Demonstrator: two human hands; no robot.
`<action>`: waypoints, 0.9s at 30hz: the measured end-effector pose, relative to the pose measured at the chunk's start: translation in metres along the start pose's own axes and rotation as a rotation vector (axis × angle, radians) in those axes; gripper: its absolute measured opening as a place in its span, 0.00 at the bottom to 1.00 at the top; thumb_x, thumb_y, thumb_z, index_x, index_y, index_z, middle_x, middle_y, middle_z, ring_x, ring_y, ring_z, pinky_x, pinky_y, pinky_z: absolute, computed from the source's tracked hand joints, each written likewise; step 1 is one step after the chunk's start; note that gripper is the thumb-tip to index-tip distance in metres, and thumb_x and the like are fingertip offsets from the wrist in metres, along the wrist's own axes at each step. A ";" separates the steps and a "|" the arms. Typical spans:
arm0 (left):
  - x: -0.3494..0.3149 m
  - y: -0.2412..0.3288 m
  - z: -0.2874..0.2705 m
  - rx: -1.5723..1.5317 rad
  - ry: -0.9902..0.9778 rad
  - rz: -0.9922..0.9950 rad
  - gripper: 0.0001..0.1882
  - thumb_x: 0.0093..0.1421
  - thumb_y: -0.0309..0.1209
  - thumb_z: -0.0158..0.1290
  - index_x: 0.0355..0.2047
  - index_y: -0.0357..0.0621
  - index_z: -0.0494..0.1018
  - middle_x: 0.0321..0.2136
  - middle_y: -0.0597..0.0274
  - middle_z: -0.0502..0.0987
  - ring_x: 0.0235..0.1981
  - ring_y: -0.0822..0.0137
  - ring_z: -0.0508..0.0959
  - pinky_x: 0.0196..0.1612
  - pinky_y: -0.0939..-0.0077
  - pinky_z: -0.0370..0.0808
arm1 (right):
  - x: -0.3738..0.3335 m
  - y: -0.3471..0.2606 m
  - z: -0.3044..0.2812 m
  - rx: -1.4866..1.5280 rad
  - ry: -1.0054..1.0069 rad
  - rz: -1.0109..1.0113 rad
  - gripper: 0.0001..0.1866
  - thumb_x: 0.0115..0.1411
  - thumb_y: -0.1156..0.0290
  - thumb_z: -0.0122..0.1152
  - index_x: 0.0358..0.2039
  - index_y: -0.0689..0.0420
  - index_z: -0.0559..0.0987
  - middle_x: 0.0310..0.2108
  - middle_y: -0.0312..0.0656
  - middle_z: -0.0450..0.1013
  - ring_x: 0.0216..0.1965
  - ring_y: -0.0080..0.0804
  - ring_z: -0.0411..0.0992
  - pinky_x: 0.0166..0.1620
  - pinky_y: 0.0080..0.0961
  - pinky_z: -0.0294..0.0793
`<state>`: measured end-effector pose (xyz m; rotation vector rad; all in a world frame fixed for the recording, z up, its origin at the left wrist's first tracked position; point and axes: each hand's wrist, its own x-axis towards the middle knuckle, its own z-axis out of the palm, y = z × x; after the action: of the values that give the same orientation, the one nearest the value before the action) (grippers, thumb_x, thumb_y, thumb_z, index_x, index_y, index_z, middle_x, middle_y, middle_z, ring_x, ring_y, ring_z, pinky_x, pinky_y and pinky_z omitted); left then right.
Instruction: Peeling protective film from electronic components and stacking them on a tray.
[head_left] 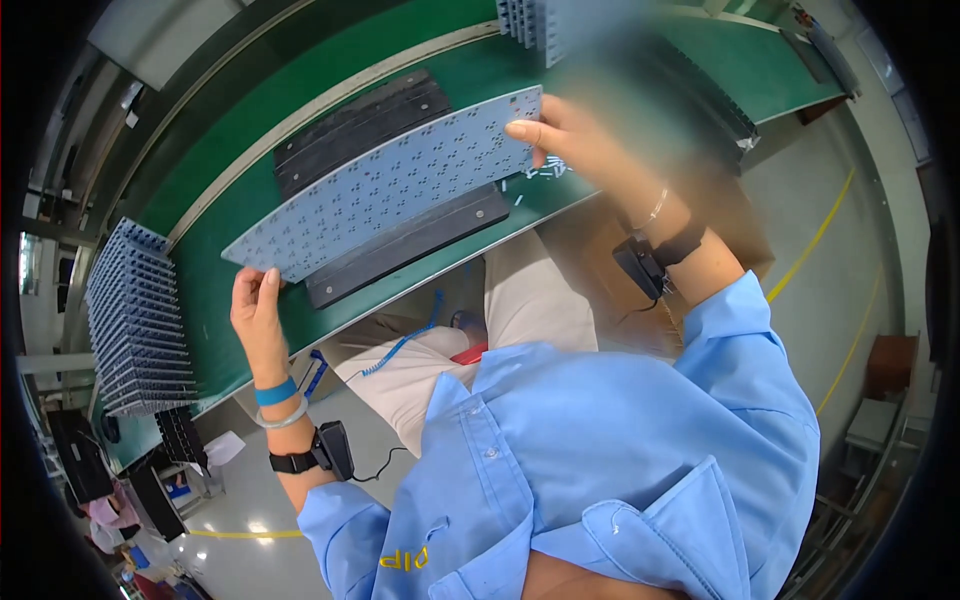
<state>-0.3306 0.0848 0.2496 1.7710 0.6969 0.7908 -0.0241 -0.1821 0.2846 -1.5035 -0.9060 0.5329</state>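
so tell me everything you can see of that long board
The pale blue-grey board is long, thin and stiff-looking, perhaps a circuit board, dotted with small dark clusters and a few reddish specks. It is held tilted above the green table, near two black blocks; whether it touches them is unclear. The left fingers hold its left end and right fingers its right end, thumb on the visible face.

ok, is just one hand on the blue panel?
No, the left hand holds the blue panel near one end, the right hand near the other.
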 end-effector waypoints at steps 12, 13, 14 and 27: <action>0.053 0.000 0.006 0.102 -0.261 -0.168 0.08 0.58 0.28 0.52 0.36 0.36 0.70 0.27 0.68 0.72 0.28 0.79 0.68 0.34 0.85 0.66 | 0.026 -0.010 0.011 -0.083 0.067 0.256 0.15 0.57 0.61 0.59 0.35 0.62 0.76 0.21 0.32 0.69 0.14 0.15 0.57 0.15 0.14 0.52; 0.055 0.001 0.006 0.118 -0.301 -0.192 0.09 0.58 0.28 0.51 0.36 0.36 0.70 0.26 0.69 0.72 0.28 0.79 0.68 0.33 0.85 0.66 | 0.030 -0.004 0.010 -0.084 0.071 0.256 0.15 0.57 0.61 0.59 0.35 0.62 0.76 0.21 0.32 0.69 0.14 0.15 0.57 0.15 0.14 0.52; 0.057 -0.001 0.006 0.118 -0.309 -0.189 0.09 0.58 0.28 0.51 0.36 0.36 0.70 0.26 0.69 0.72 0.28 0.79 0.68 0.33 0.85 0.66 | 0.034 0.004 0.007 -0.085 0.042 0.285 0.15 0.57 0.62 0.59 0.34 0.62 0.76 0.20 0.32 0.69 0.14 0.15 0.57 0.15 0.14 0.52; 0.042 0.008 0.025 -0.184 -0.156 -0.146 0.09 0.59 0.31 0.53 0.36 0.41 0.68 0.24 0.71 0.72 0.20 0.83 0.66 0.22 0.91 0.60 | 0.042 0.013 -0.010 -0.110 -0.021 0.199 0.16 0.58 0.62 0.57 0.41 0.60 0.74 0.26 0.33 0.71 0.16 0.15 0.61 0.17 0.13 0.60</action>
<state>-0.2845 0.1004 0.2590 1.5773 0.6207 0.5913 0.0115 -0.1544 0.2808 -1.7016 -0.8176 0.6531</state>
